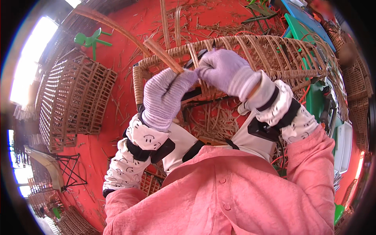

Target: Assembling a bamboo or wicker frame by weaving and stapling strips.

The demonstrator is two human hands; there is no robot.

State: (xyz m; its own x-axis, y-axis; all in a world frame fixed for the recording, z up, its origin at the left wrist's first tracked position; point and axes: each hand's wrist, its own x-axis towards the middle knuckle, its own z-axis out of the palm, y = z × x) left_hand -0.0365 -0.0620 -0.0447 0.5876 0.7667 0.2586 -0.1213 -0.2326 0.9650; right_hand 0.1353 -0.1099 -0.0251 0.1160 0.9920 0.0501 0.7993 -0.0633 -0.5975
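Observation:
In front of me lies a long wicker frame [254, 41], its rim wrapped in tan and brown flat strips. My left hand [166, 96], in a striped lilac knit glove, is closed round a brown wicker strip [164, 56] whose end sticks up past the rim. My right hand [224, 72], gloved alike, is a fist over the rim, its knuckles against my left fingertips. What it grips is hidden. Beside its fingers a dark, curved, narrow piece [194, 59] shows; its kind cannot be made out.
Loose strips and scraps [213, 121] litter the red floor [133, 23]. Left stand stacked wicker baskets [76, 100], a green plastic stool [93, 41] and a folding chair [49, 166]. At right are green and blue boards [303, 35], a white tray [343, 147] and more wickerwork [358, 86].

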